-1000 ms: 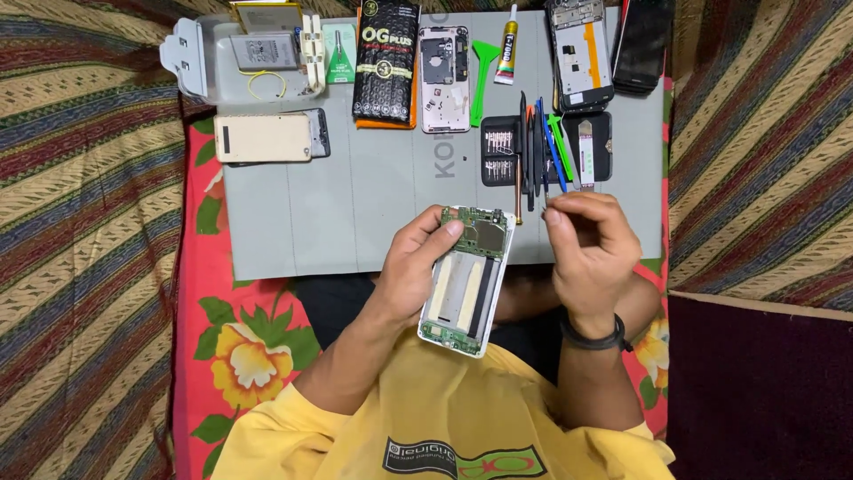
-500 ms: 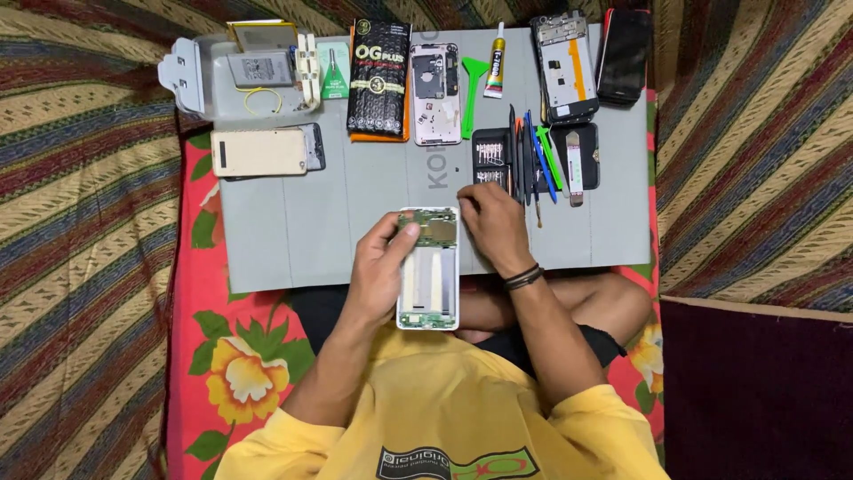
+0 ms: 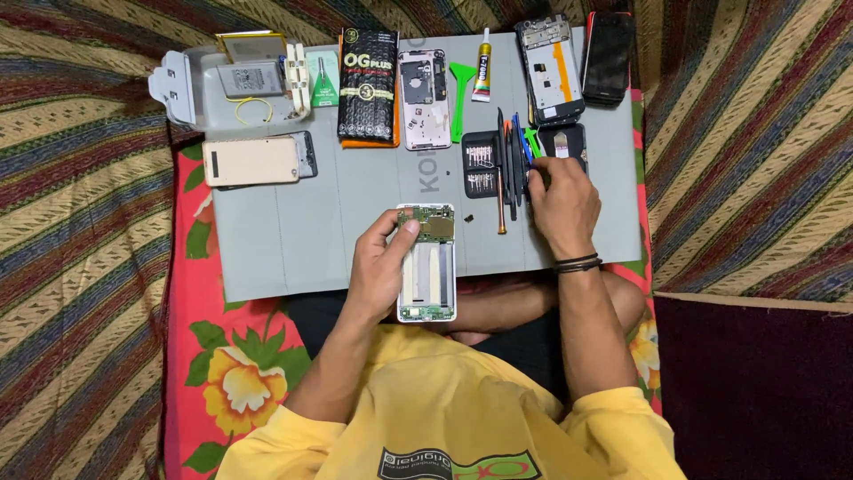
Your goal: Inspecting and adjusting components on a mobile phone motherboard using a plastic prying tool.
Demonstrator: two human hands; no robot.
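Observation:
My left hand (image 3: pixel 380 262) grips an opened white phone (image 3: pixel 427 264), back cover off, green circuit board at its top end, held over the near edge of the grey work mat (image 3: pixel 311 240). My right hand (image 3: pixel 562 200) rests on the mat to the right, fingers curled over the row of screwdrivers and pry tools (image 3: pixel 514 164) beside a black bit holder (image 3: pixel 481 164). Whether its fingers grasp a tool is hidden. A black band circles the right wrist.
Along the mat's far edge lie a phone frame (image 3: pixel 424 98), a black packet (image 3: pixel 367 84), a green pry tool (image 3: pixel 460 93), a glue tube (image 3: pixel 482 64), another phone chassis (image 3: pixel 551 69), a black phone (image 3: pixel 609 58). A beige phone (image 3: pixel 253 161) and clear box (image 3: pixel 233 84) sit left.
My right hand left the phone and moved right and away onto the tool row. The left hand keeps holding the phone, now upright along the mat's near edge.

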